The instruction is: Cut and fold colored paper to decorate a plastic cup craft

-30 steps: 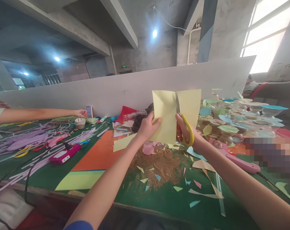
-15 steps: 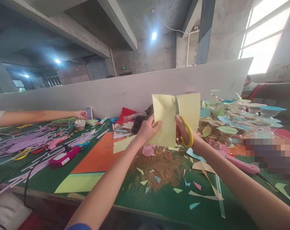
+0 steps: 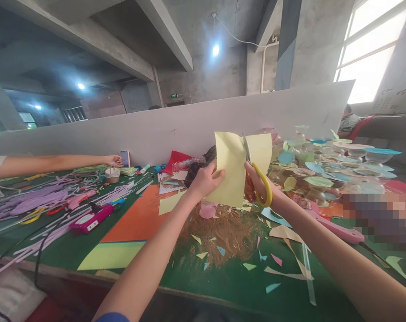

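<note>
My left hand pinches the left part of a pale yellow paper sheet, held upright above the table. In my right hand is a pair of scissors with a yellow handle loop, its blades pointing up at the top edge of the sheet. A long cut runs up the paper, and the part right of the blades tilts away behind my right hand. Below both hands lie brown crumbs with small paper scraps, beside a small pink cup.
Plastic cups with paper tops crowd the right, near a pink glue gun. Orange sheets, a magenta power strip and purple strips lie left. Another person's arm reaches in. A white partition stands behind.
The right part of the yellow sheet has swung left and back, and the cut beside the blades has opened at the top. Both hands stay nearly in place.
</note>
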`<state>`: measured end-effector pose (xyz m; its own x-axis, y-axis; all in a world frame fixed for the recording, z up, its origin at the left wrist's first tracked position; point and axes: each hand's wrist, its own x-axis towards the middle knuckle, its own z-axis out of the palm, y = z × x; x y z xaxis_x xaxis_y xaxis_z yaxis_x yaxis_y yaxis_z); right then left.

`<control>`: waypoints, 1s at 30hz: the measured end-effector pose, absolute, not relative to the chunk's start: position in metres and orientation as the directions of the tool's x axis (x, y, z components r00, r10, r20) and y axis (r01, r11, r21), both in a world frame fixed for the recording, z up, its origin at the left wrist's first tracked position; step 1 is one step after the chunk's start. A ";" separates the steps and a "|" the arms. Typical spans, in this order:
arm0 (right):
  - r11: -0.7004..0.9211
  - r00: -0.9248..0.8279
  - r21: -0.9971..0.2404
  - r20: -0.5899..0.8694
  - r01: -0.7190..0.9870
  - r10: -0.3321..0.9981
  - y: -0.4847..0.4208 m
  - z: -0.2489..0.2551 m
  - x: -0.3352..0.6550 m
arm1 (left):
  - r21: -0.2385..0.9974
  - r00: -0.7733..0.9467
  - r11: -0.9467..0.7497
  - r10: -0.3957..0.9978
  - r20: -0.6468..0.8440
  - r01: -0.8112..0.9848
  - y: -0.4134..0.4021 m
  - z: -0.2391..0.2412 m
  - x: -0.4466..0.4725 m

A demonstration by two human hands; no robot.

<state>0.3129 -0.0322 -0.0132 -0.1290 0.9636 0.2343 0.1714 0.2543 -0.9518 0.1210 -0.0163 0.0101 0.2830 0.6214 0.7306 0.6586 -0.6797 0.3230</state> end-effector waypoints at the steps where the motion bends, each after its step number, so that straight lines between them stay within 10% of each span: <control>1: 0.230 -0.147 -0.960 0.207 0.159 0.967 -0.035 -0.011 0.313 | 0.326 0.282 -0.689 0.614 0.737 0.647 -0.016 0.010 0.120; 7: 0.151 -0.142 -0.971 0.126 0.185 0.982 -0.049 -0.002 0.306 | 0.382 0.258 -0.708 0.617 0.744 0.594 -0.012 0.010 0.111; 16: 0.127 -0.173 -0.959 0.085 0.252 0.981 -0.049 -0.008 0.306 | 0.776 0.000 -0.608 0.787 0.617 0.171 -0.002 0.016 0.101; 30: 0.145 -0.121 -0.740 0.087 0.657 0.989 -0.029 -0.029 0.314 | 0.816 -0.239 -0.577 0.790 0.564 0.017 0.015 0.011 0.090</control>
